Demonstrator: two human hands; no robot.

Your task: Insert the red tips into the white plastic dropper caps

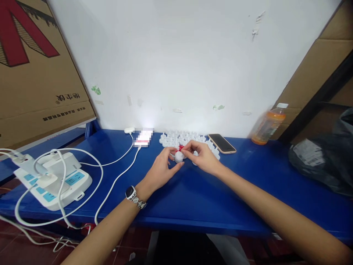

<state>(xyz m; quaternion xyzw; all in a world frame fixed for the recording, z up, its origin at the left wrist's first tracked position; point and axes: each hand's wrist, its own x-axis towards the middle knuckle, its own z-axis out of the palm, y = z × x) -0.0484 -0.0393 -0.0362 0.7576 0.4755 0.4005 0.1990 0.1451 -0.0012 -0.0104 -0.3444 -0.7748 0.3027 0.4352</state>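
On a blue table (pixel 193 198), the left hand (pixel 161 170) and right hand (pixel 202 156) pinch 1 small white round plastic piece (pixel 179 157) with a red part between them. At 12 o'clock lies a cluster of white plastic pieces (pixel 176 139).

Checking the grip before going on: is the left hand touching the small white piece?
Touching. The head view shows the left hand with its fingertips against the small white piece, no gap visible; the right hand pinches it from the other side.

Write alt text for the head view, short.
Both hands, left hand and right hand, pinch a small white and red part over a blue table, with a cluster of white parts behind. A phone lies at right.
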